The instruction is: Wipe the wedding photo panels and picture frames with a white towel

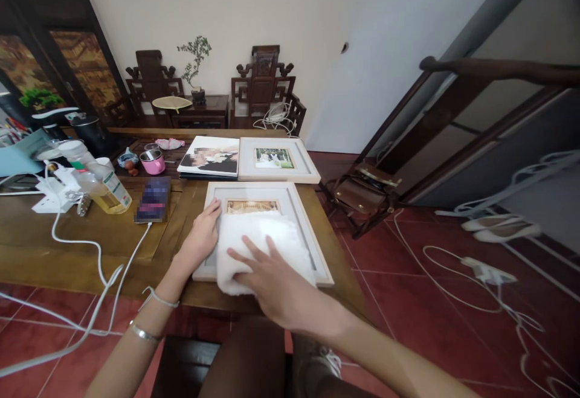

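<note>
A light wooden picture frame (312,247) with a pale mat lies flat at the table's front right, its picture partly covered. Over its lower part is a folded white cloth (267,238). My right hand (272,277) presses on this cloth with fingers spread, the thumb tucked at its folded left edge. My left hand (205,232) holds the picture frame's left side, fingers together along the edge. Just behind lie a second framed photo (294,171) and a white photo panel (211,147) on top of something dark.
On the wooden table (181,202) to the left are a phone (154,199) on a charging cable, a bottle of yellow liquid (111,192), a power strip (57,192) and a pink cup (153,161). A brown bag (367,189) sits right of the table; cables cross the red floor.
</note>
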Available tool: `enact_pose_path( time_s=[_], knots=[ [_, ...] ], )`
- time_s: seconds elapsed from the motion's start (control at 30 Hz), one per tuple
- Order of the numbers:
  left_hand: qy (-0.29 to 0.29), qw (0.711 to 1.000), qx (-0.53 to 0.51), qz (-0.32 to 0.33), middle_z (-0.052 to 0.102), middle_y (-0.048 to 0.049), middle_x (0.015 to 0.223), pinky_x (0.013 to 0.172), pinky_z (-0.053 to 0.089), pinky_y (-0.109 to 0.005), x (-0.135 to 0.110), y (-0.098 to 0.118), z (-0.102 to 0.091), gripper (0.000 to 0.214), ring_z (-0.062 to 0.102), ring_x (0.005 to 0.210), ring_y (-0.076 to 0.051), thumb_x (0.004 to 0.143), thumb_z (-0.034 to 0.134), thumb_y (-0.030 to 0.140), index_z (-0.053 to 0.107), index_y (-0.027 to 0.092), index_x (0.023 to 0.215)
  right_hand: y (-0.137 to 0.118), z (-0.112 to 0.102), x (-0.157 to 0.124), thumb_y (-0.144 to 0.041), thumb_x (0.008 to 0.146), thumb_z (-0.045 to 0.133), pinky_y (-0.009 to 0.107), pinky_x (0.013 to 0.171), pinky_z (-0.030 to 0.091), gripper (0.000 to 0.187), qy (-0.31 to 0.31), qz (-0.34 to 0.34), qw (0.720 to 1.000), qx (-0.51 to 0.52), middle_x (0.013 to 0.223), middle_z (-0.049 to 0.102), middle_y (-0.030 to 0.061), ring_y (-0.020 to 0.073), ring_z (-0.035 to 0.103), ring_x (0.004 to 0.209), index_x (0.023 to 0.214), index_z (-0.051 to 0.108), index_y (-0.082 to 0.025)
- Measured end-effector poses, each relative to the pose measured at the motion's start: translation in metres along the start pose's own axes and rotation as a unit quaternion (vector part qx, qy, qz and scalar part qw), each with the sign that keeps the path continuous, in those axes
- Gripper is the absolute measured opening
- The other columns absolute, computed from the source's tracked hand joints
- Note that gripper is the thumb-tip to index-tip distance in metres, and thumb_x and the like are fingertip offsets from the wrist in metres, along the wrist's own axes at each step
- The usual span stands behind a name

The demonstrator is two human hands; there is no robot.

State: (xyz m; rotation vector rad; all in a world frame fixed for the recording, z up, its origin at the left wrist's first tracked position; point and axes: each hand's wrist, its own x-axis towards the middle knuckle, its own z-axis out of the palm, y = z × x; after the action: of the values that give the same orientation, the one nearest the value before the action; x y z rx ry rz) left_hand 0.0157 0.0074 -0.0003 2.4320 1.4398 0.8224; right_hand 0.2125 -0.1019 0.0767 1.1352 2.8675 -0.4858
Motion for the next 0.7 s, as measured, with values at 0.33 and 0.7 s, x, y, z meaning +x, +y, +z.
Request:
enact_pose_path(
  time_s=[0.33,0.7],
  knots=[
    [-0.017,0.999,-0.022,0.026,0.049,-0.0152,0.14,0.115,0.031,-0.046,0.0,-0.007,0.0,0.058,0.037,0.137,-0.025,0.075,0.035,-0.002,0.054,0.008,0.129,0.032,-0.003,-0.058,0.008,0.061,0.04,0.064,0.112,0.017,0.06,-0.017,0.115,0.993,-0.019,0.146,0.042,0.0062,0.033,0.019,0.141,0.103,0.072,-0.02],
    [-0.027,0.999,-0.021,0.039,0.05,-0.0121,0.14,0.115,0.031,-0.045,0.001,-0.008,-0.004,0.056,0.037,0.137,-0.023,0.076,0.036,-0.001,0.055,0.011,0.128,0.121,-0.025,-0.013,0.006,0.068,0.037,0.057,0.113,0.021,0.06,0.083,0.166,0.979,-0.081,0.141,0.049,0.0153,0.0278,0.021,0.141,0.119,0.062,-0.012]
  ],
)
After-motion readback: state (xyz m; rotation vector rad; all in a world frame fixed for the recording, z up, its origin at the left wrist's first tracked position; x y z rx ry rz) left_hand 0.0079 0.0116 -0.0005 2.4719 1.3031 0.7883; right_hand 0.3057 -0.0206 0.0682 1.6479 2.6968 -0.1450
